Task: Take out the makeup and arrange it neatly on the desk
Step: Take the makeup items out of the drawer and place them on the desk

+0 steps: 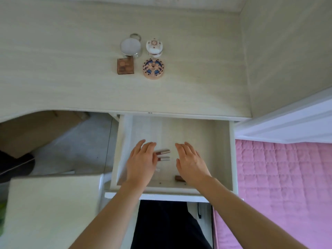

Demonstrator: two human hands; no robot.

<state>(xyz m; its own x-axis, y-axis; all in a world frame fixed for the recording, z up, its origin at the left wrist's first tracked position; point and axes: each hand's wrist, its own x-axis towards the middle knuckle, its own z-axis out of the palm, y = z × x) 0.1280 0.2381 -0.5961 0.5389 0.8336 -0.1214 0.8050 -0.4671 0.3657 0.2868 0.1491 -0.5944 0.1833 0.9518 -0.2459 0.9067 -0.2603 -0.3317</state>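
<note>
An open white drawer under the desk holds two brownish lip-gloss tubes lying side by side, and a small brown tube near its front wall. My left hand hovers flat over the tubes' left ends, fingers straight. To the tubes' right, my right hand is flat and holds nothing, partly covering the brown tube. On the desk stand a clear round jar, a white ornate jar, a brown square palette and a patterned round compact.
A pink quilted bed lies to the right of the drawer. A white chair or stool stands at the lower left. A side wall bounds the desk on the right.
</note>
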